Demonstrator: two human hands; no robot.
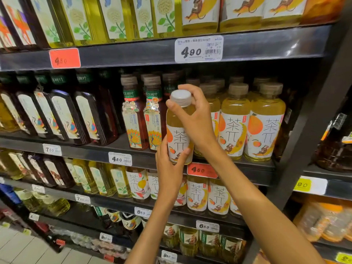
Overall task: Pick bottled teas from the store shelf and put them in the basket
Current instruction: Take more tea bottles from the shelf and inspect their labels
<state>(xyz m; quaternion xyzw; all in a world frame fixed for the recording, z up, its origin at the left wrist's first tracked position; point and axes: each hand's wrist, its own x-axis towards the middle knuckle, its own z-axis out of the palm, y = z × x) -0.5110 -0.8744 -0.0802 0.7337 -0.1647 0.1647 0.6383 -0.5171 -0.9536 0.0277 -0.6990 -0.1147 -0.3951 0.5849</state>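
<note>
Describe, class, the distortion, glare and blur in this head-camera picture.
Head view: wide-angle lens bows the shelf edges; glare streaks the rail near the white price tag; the corners smear soft, while the bottle held by the left hand and right hand stays sharp.

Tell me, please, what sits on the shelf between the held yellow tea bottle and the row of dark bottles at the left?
In the head view, two brown tea bottles with peacock labels stand between the held bottle and the dark bottles.
</note>
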